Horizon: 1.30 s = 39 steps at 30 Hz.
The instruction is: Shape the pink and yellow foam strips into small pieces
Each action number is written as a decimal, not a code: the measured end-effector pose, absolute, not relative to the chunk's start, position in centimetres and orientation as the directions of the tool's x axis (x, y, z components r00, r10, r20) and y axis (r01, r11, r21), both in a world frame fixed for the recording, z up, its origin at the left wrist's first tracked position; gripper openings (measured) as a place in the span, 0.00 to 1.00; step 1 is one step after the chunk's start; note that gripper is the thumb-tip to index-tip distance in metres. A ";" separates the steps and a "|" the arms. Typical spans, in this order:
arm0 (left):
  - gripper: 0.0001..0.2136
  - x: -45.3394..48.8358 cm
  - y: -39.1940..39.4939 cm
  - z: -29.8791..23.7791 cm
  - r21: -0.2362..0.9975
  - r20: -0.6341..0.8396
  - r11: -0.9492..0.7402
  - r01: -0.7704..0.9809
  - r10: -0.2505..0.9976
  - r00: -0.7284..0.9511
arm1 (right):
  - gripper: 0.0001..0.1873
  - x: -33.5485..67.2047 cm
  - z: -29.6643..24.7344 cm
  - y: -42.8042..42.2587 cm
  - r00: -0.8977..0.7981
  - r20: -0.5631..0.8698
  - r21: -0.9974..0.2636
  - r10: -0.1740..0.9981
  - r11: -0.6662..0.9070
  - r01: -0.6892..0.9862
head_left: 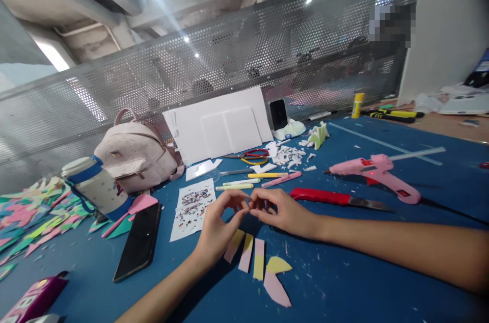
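Observation:
My left hand and my right hand meet over the blue table, fingertips pinched together on something too small to make out. Just below them lie several pink-and-yellow foam strips and a larger pink-and-yellow foam piece. A white sheet with coloured specks lies to the left of my left hand.
A red-handled knife and a pink glue gun lie right of my hands. A black phone, a bottle, a pink backpack, white foam boards, pens and foam scraps surround the area.

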State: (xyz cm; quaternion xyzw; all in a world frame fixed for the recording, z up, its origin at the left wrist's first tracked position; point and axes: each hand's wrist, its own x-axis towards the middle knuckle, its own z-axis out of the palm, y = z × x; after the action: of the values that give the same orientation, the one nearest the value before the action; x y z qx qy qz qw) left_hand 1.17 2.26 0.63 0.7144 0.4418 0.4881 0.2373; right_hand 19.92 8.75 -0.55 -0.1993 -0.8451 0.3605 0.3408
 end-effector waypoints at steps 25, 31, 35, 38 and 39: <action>0.12 -5.3 6.3 1.1 0.600 0.421 -0.460 0.654 0.877 0.231 | 0.07 20.0 -0.1 8.9 -0.616 0.436 -0.802 0.656 0.594 0.064; 0.12 -6.0 6.9 0.0 0.550 0.403 -0.440 0.710 0.884 0.237 | 0.08 19.9 -0.5 9.5 -0.572 0.416 -0.852 0.707 0.523 0.028; 0.16 -5.0 6.5 -0.1 0.507 0.409 -0.484 0.713 0.864 0.295 | 0.09 19.9 -0.6 9.6 -0.539 0.422 -0.867 0.729 0.499 -0.003; 0.19 -4.6 6.2 -0.2 0.455 0.420 -0.510 0.730 0.846 0.328 | 0.09 19.9 -0.6 9.7 -0.521 0.424 -0.875 0.741 0.483 -0.025; 0.20 -4.5 6.1 -0.2 0.433 0.424 -0.514 0.741 0.841 0.336 | 0.09 19.8 -0.6 9.7 -0.519 0.422 -0.878 0.743 0.478 -0.029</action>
State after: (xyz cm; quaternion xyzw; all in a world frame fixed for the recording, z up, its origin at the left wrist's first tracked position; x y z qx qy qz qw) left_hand -4.55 6.14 -0.25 0.8134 0.4862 0.3089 0.0812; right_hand 19.85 9.71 -0.64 -0.2395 -0.7456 0.4511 0.4280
